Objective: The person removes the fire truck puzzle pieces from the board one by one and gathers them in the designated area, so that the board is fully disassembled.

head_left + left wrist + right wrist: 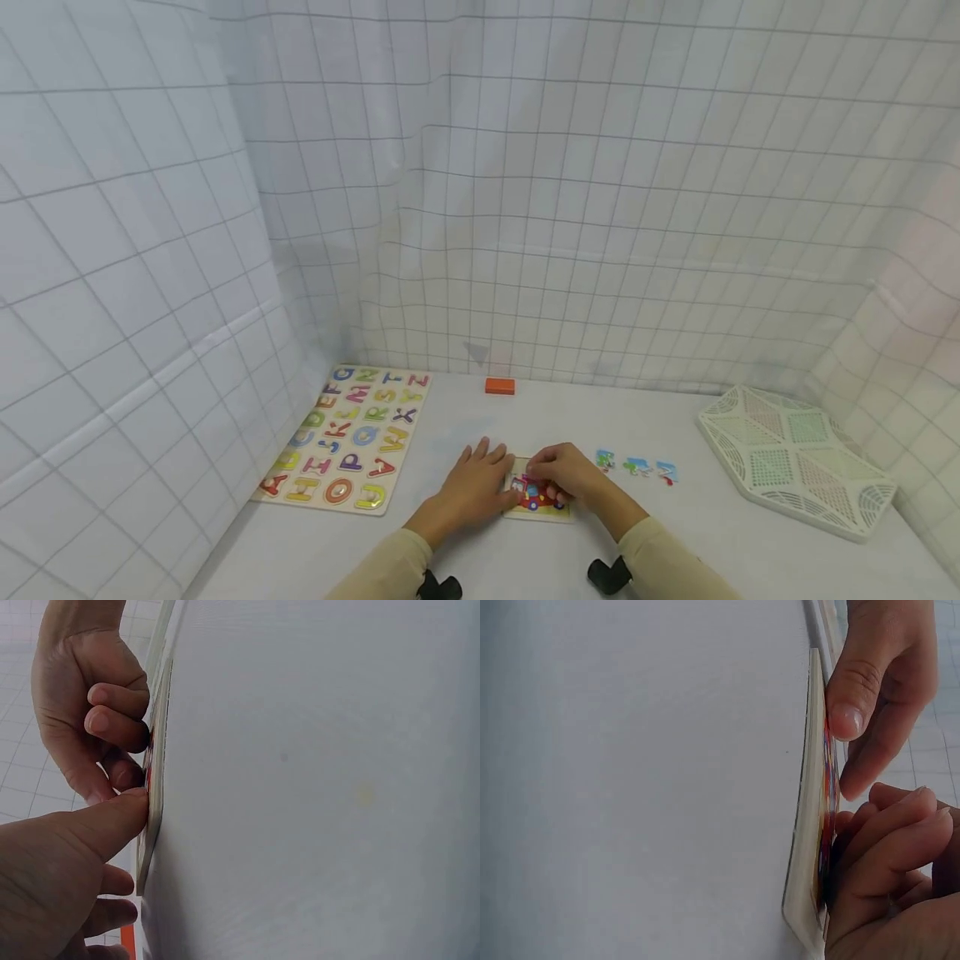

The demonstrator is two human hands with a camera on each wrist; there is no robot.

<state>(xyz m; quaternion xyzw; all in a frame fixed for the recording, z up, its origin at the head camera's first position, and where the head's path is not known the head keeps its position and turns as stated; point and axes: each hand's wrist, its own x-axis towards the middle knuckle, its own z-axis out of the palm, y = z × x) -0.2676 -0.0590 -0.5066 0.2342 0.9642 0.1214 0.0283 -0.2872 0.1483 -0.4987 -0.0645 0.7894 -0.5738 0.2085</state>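
In the head view, a picture puzzle board [538, 515] lies flat on the table [450, 550], in front of the person. The left hand [478, 490] lies with fingers extended along its left side, thumb on the edge. The right hand [567, 473] bends over its upper right, hiding that corner; whether its fingertips pinch a piece cannot be told. The printed vehicle's wheels face the person. The near edge runs left to right; with the far side partly covered, the long axis is uncertain. Three puzzle pieces [637, 467] lie to the right. The frame cuts off both sleeves.

In the left wrist view, the board appears edge-on, its picture nearly hidden, the left thumb touching it; the right hand's fingers are curled.

In the right wrist view, the board's edge stands almost upright; the right fingers obscure its lower part.
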